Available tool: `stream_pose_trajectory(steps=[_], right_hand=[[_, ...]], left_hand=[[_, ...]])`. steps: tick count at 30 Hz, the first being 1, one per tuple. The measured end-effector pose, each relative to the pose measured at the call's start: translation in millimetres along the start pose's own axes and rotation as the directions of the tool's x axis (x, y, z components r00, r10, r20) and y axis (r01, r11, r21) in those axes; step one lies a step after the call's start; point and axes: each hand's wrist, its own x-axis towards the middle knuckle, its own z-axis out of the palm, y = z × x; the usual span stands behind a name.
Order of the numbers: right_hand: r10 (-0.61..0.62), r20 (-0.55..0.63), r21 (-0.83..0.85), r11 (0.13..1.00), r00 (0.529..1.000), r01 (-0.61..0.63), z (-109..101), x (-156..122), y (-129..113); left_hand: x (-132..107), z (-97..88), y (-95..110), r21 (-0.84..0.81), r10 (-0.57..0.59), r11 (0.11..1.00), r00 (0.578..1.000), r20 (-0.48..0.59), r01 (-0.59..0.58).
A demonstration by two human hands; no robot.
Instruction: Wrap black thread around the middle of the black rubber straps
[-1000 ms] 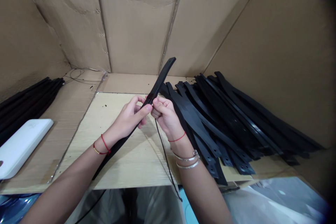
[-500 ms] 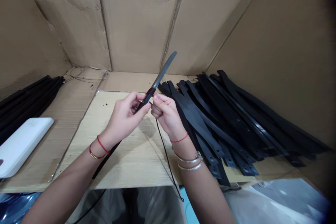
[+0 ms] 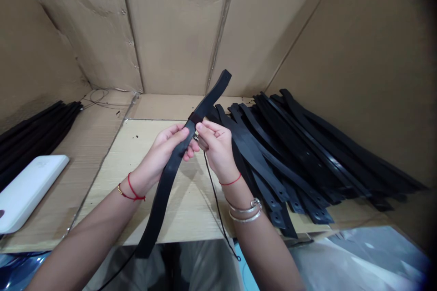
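Observation:
A curved black strip (image 3: 166, 186) slants across the middle of the view, its flat face toward me and a small hole near its upper end. My left hand (image 3: 169, 145) is closed round it, thumb on the face and fingers behind. Just above that thumb, a dark band (image 3: 195, 118) wraps the strip. My right hand (image 3: 216, 148) pinches at the band's right edge; what lies between its fingertips is mostly hidden. A thin black cord (image 3: 215, 200) hangs below the right hand and ends in a small loop past the board's front edge.
Many black strips (image 3: 273, 159) lie in an overlapping pile at the right. Another dark bundle (image 3: 37, 136) and a white oblong device (image 3: 34, 191) are at the left. Cardboard walls (image 3: 177, 32) enclose the pale board (image 3: 112, 182). Clear plastic (image 3: 368, 259) sits at lower right.
The strip has turned from edge-on to flat face toward me, and its lower end now shows. My left fingers have shifted round behind it; both hands stay near the band.

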Motion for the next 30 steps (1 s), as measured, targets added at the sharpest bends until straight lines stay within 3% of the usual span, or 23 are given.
stream_pose_trajectory(steps=[5,8,11,19,22,25,27,30], right_hand=[[-0.024,-0.107,-0.067,0.998,0.994,0.017,0,2,1],[0.003,-0.097,0.010,1.000,0.995,-0.002,3,2,-2],[0.037,-0.036,0.104,0.994,0.999,-0.033,5,2,-5],[0.103,0.107,0.166,0.979,0.989,-0.120,3,3,-9],[0.111,0.143,0.167,0.977,0.984,-0.135,2,1,-11],[0.100,0.120,0.162,0.980,0.988,-0.119,0,1,-10],[0.090,0.074,0.148,0.984,0.993,-0.100,-1,3,-7],[0.087,0.029,0.105,0.991,0.996,-0.089,-1,5,-3]], left_hand=[[2,-2.9,-1,0.143,-0.048,0.988,0.992,-0.116,0.065],[0,-3.0,0,0.267,0.014,0.963,0.982,-0.189,0.038],[-1,-3.1,-2,0.281,0.047,0.960,0.979,-0.198,0.011],[0,-3.9,-6,0.133,-0.036,0.990,0.995,-0.088,0.048],[2,-4.8,-8,0.013,-0.097,0.995,0.994,0.044,0.096],[5,-7.2,-11,-0.106,-0.159,0.977,0.962,0.221,0.186],[7,-8.7,-12,-0.103,-0.179,0.971,0.938,0.298,0.218],[8,-9.4,-12,0.037,-0.179,0.984,0.947,0.268,0.175]])
